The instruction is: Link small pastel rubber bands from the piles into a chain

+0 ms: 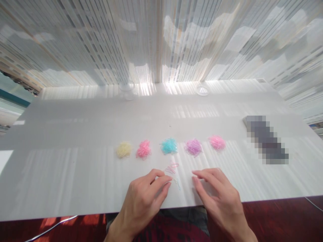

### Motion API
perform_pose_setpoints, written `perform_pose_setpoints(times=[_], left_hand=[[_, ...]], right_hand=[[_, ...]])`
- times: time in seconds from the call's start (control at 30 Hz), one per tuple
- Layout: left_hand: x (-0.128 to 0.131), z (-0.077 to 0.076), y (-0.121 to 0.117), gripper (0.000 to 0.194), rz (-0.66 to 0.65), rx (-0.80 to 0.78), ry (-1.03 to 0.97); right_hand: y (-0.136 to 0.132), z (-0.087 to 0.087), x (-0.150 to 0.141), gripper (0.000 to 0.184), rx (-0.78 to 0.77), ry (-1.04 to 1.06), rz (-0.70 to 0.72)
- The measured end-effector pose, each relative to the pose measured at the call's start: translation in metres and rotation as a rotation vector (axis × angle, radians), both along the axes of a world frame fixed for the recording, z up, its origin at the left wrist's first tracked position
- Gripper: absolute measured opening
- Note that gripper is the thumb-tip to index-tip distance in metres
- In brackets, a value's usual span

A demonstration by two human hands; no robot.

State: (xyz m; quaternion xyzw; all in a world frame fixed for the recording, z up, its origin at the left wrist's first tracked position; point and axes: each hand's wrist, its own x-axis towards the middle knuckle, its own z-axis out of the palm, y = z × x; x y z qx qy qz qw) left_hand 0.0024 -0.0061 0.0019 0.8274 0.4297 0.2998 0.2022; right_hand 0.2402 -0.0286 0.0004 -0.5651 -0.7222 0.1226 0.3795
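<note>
My left hand (148,191) is closed in a pinch, with a thin pale elastic band (174,180) at its fingertips. A light blue elastic band (179,185) lies just right of those fingertips. Slightly beyond them are a few loose pink elastic bands (170,169). My right hand (219,191) is over the table, thumb and fingers apart, holding nothing. Past the hands, small piles of bands form a row: a yellow pile (123,149), a coral pink pile (144,149), a turquoise pile (169,146), a purple pile (193,147) and a pink pile (217,142).
The white table (75,127) has a dark pixelated object (267,139) on its right side. Two clear round dishes (202,90) stand near the back edge, before a striped sheer curtain (156,40). A white cable (51,228) runs along the reddish floor at left.
</note>
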Motion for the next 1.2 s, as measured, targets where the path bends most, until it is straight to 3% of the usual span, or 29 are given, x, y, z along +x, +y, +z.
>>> perform_pose_setpoints(times=[0.07,0.17,0.43,0.57,0.7,0.9,1.07,1.2], left_hand=[[-0.001,0.000,0.000,0.016,0.009,0.017,0.037],[-0.002,0.001,0.000,0.016,0.021,0.019,0.050],[-0.006,0.001,-0.005,0.015,0.038,0.029,0.010],[-0.007,-0.003,-0.003,0.015,0.056,0.043,0.011],[-0.005,-0.004,0.002,0.015,0.059,0.060,0.023],[-0.002,0.000,0.007,0.017,0.069,0.078,0.023],[-0.005,-0.002,0.012,0.015,0.066,0.071,0.020],[-0.006,-0.004,0.015,0.015,0.083,0.074,0.043]], right_hand=[[-0.012,-0.005,-0.017,0.012,-0.044,0.012,0.099],[-0.019,-0.009,-0.032,0.010,-0.059,-0.011,0.093],[-0.012,-0.007,-0.025,0.013,-0.084,-0.073,0.091],[0.007,0.002,-0.021,0.010,0.002,-0.055,0.043],[0.047,0.012,-0.025,0.009,0.081,-0.062,0.031],[0.091,0.010,-0.036,0.011,-0.056,-0.148,0.054],[0.093,0.011,-0.033,0.013,-0.057,-0.158,0.044],[0.072,0.016,-0.022,0.009,0.037,-0.135,-0.017]])
